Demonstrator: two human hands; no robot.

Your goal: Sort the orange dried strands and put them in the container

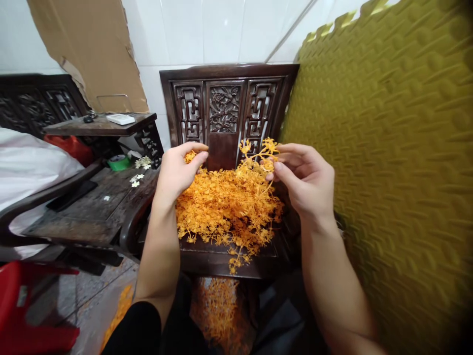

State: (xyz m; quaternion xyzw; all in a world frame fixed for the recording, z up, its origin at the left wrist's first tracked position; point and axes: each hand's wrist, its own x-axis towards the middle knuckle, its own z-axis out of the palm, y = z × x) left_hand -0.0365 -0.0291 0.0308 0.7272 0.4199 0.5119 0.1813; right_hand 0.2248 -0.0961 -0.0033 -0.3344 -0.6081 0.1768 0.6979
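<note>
Grasping an orange sprig (254, 157) between thumb and fingers, the right hand (308, 180) is positioned above the right rear part of the chair seat (207, 250). The left hand (177, 170) is above the left rear part of the seat, thumb and fingers curled; orange material shows between them, but whether it is gripped cannot be told. The orange pile (225, 202) covers most of the seat, leaving a bare strip of wood at the front left; one stem overhangs the front edge. Open room lies between the two hands, in front of the carved chair back (224, 108). On the right, clearance is limited by the yellow mat (388, 148), which stands upright near the right forearm. On the left, a curved armrest (129, 229) runs just beside the left forearm. The sprig is clear of the seat surface: one branch extends from the right fingers toward the left hand, roughly parallel to the front edge, with flower clusters pointing upward. A thin stem points downward below the right thumb. The full long axis is partly hidden by the fingers.
</note>
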